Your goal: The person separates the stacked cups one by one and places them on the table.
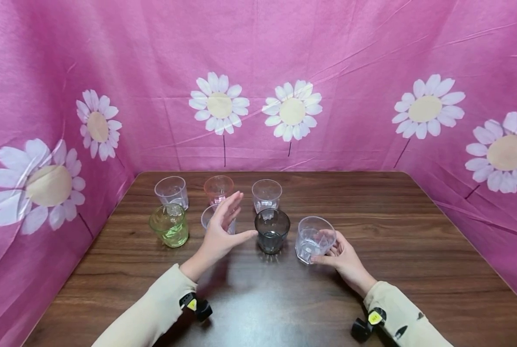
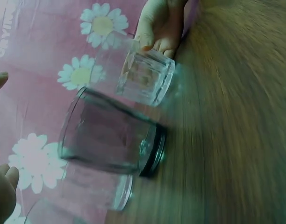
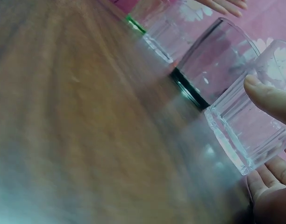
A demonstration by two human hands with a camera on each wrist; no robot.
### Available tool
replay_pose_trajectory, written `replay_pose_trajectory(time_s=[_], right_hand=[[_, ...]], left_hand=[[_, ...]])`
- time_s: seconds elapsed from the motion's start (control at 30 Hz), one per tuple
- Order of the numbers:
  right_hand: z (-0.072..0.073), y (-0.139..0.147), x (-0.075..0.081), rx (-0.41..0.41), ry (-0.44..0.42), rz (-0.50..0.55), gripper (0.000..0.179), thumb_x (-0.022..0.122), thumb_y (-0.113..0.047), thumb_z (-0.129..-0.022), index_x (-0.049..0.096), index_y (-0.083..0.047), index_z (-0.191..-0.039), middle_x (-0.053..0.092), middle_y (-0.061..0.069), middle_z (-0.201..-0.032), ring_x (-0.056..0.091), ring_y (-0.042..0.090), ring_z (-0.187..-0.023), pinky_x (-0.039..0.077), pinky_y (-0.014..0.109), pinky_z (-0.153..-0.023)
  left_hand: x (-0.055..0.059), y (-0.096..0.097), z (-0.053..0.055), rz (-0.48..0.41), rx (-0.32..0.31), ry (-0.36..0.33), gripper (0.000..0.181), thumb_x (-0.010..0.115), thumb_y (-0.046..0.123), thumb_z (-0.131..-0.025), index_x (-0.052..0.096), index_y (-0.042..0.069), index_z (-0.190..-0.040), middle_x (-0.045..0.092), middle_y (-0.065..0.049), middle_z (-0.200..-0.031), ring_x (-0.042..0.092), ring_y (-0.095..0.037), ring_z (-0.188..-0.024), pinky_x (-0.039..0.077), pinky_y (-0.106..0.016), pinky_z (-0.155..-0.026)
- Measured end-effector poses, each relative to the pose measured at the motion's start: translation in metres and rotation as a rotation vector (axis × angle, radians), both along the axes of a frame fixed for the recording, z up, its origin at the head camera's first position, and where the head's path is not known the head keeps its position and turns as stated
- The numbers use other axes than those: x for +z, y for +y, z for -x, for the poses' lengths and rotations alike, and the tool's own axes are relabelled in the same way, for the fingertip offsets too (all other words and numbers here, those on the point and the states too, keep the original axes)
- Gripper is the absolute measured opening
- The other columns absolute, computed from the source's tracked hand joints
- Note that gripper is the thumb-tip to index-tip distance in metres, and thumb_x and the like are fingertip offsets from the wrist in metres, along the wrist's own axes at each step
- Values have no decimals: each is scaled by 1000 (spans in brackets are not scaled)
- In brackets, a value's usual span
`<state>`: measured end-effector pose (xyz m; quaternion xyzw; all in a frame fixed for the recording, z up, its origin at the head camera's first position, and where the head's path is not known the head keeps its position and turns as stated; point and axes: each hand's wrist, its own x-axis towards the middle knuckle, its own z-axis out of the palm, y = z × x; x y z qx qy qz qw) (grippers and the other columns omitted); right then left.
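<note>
My right hand point(image 1: 347, 262) grips a clear glass point(image 1: 314, 238) low on its right side. In the right wrist view the thumb point(image 3: 269, 100) lies along one side of this glass, other fingers around the far side. To its left stands a dark grey glass point(image 1: 272, 231), upright on the table. My left hand point(image 1: 219, 231) is raised with its fingers spread, thumb pointing at the dark glass; the left wrist view shows thumb and fingers apart from it. Behind this hand, partly hidden, is another clear glass point(image 1: 207, 219). A green glass point(image 1: 170, 226) stands farther left.
At the back of the brown wooden table point(image 1: 354, 202) are a clear glass point(image 1: 171, 188) on the left, a pinkish-red glass point(image 1: 218, 185) and another clear glass point(image 1: 267, 193). A pink cloth point(image 1: 349, 120) with daisies hangs around the table's back and sides.
</note>
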<state>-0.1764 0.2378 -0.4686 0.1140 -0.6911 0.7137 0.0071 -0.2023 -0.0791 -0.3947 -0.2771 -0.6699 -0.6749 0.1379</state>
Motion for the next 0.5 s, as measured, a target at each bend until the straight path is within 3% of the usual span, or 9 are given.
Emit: replay_pose_trajectory(time_s=[0.17,0.37,0.5], right_hand=[[10,4,6,-49,-17,-22,68,76,16,-72,41,11,-131,63,3,-118,61,8,-108,51,16,-92],[29,9,17,-76,-16,-51,70,76,18,-73,39,11,-132,61,2,-115,61,5,-107,50,15,-93],[46,12,22,-94,-32,-44,70,74,18,-74,37,11,-133,63,1,-113,61,5,-105,52,16,-91]], left_hand=[[-4,-23,-10,2,40,-12,93,78,-21,-64,33,-14,-145,41,-32,-145,42,-42,-133,37,-37,-113],[-10,-44,-18,-21,58,-34,93,75,-25,-64,31,-16,-145,39,-37,-143,49,-10,-130,37,-37,-112],[-12,-55,-23,-31,75,-46,92,74,-26,-64,30,-17,-145,39,-38,-142,48,-4,-129,37,-32,-112]])
